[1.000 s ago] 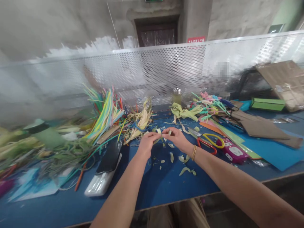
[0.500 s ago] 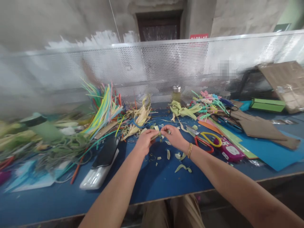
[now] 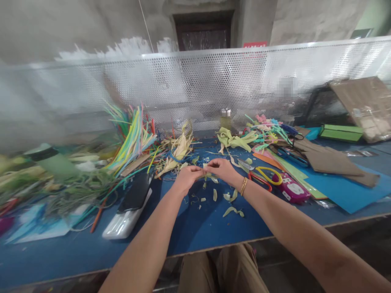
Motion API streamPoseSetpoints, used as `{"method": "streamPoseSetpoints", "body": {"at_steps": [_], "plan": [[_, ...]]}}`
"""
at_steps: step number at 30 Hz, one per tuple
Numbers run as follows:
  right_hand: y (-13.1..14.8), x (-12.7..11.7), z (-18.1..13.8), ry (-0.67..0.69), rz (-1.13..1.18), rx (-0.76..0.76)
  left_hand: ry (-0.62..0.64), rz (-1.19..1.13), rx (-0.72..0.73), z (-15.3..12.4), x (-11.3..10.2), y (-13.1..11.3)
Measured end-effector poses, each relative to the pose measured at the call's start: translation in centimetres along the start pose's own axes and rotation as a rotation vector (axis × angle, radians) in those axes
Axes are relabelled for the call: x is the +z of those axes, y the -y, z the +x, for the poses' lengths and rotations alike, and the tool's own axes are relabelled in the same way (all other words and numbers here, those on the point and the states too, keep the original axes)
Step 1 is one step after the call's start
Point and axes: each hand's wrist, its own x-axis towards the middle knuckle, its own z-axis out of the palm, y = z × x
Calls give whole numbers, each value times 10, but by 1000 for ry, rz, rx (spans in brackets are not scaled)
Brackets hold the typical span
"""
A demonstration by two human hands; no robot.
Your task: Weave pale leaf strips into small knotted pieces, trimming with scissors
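My left hand [image 3: 187, 179] and my right hand [image 3: 222, 171] meet fingertip to fingertip above the blue table. Both are closed in a pinch on a small pale-green strip of corn husk [image 3: 208, 175], mostly covered by the fingers. Cut husk scraps [image 3: 215, 195] lie scattered below the hands, with a curled scrap [image 3: 233, 211] closer to the front edge. Just right of my right hand rest scissors [image 3: 269, 175] with red and yellow handles. Behind the hands are a dried husk bundle [image 3: 181, 148] and a greener husk bunch [image 3: 235, 140].
A black phone [image 3: 134, 195] lies on a white case to the left, near colourful pipe cleaners [image 3: 132, 140] and tangled green string [image 3: 82, 187]. Rightward are a purple box-like item [image 3: 293, 189], blue paper [image 3: 345, 195] and brown cardboard [image 3: 331, 162]. A lidded bottle [image 3: 226, 118] stands behind.
Both hands stay together on the husk strip, with small finger shifts; a little more pale green shows below the right fingers. The whole view has shifted slightly.
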Motion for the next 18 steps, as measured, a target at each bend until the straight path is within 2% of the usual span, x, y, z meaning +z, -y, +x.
{"method": "streamPoseSetpoints", "body": {"at_steps": [3,7,12,18], "plan": [[0,2,1,-30,-71,-8,8,17,17,-1,2,0],[1,4,2,-40,-113,-22,21,-120,-66,-3,5,-2],[1,5,2,-51,-77,-19,14,-304,-154,-2,6,-1],[1,9,1,-71,27,3,2,-295,-162,-2,6,-1]]}}
